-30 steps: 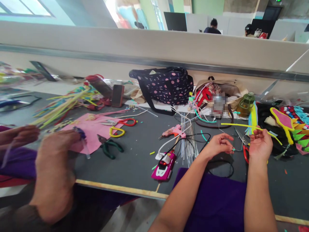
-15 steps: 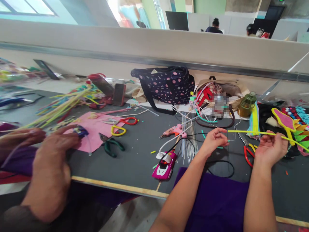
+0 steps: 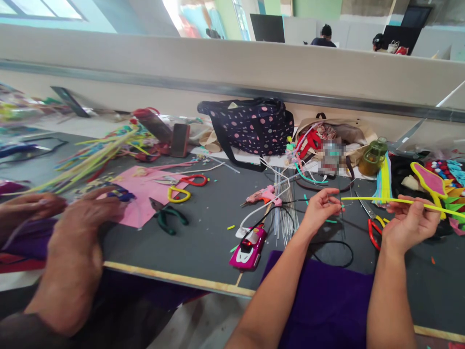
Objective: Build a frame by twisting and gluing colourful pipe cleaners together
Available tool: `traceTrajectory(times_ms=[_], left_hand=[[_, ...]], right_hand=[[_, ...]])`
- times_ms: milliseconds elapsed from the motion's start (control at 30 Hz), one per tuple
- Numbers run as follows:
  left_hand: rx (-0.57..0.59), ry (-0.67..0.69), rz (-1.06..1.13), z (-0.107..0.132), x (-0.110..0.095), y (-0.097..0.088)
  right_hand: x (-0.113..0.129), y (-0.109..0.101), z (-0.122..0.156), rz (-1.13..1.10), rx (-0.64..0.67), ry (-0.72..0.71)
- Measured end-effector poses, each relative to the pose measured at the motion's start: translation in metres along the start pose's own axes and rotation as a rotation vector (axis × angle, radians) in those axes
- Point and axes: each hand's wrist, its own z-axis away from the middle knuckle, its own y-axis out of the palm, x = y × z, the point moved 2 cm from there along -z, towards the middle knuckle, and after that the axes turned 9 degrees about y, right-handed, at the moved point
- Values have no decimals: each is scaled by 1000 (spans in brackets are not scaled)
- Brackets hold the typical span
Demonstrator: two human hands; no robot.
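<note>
Head view: the right hand gripped a yellow pipe cleaner held level above the surface. Its free end lay just beside the left hand at 9 o'clock, whose fingers were pinched narrow on something too small to tell. Red scissors lay between.

- No readable text, labels, brands or numbers anywhere.
- Bag: dot pattern only, no print.
- Item beside bottle: blurred, unreadable.
- Far screens: dark, nothing legible.
</note>
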Motion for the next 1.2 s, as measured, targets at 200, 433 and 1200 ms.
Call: traceTrajectory(times_ms=[200, 433, 1200], left_hand=[[-43, 20, -30, 0, 0, -2], [-58, 0, -62, 1, 1, -2], [94, -94, 22, 5, 1, 6]], right_hand=[[-3, 3, 4, -56, 63, 88], [-10, 5, 3, -94, 160, 203], [-29, 10, 8, 53, 285, 347]])
